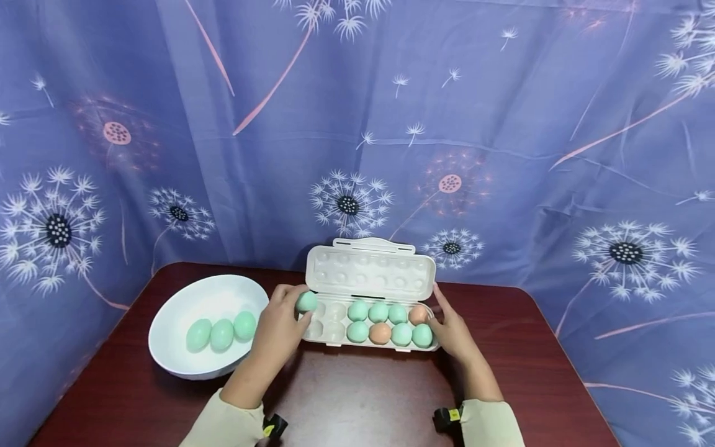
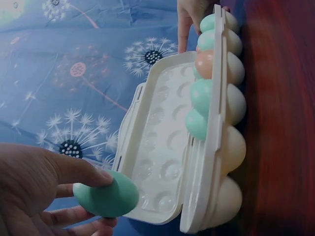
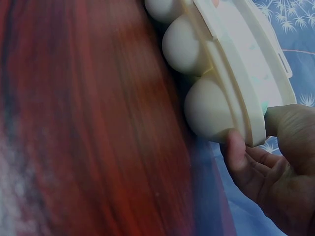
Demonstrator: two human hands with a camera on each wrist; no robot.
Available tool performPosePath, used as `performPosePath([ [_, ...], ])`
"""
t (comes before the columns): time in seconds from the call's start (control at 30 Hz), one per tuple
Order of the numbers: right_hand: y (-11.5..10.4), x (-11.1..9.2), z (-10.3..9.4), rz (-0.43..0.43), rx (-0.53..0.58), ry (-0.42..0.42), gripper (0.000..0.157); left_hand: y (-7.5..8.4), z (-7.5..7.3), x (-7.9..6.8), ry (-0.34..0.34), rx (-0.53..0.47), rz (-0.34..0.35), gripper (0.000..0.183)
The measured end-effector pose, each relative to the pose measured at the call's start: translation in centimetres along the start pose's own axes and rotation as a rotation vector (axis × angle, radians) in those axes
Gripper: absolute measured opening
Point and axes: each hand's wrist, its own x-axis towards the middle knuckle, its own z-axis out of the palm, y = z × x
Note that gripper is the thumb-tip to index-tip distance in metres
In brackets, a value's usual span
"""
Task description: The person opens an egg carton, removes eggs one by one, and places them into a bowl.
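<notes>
My left hand pinches a green egg between thumb and fingers, above the left end of an egg carton. The carton's lid stands raised at the back, with dimples inside. Several green eggs and two orange-brown eggs sit in its right and middle cups; the cups at the left end hold no eggs. At the right end, my right hand holds the carton's edge, thumb and fingers about its corner in the right wrist view.
A white bowl with three green eggs stands left of the carton, close to the left forearm. Both rest on a dark red wooden table. A blue dandelion-print cloth hangs right behind the table's back edge.
</notes>
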Motion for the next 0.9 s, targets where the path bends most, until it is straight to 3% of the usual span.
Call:
performPosePath([
  [0.57,-0.3,0.1,0.0,0.008,0.003,-0.015,0.08,-3.1,-3.6,-0.6,0.052,0.058,-0.057,0.044],
  [0.9,0.0,0.2,0.2,-0.001,0.033,-0.022,0.08,-5.0,-6.5,0.2,-0.01,0.058,-0.198,0.047],
])
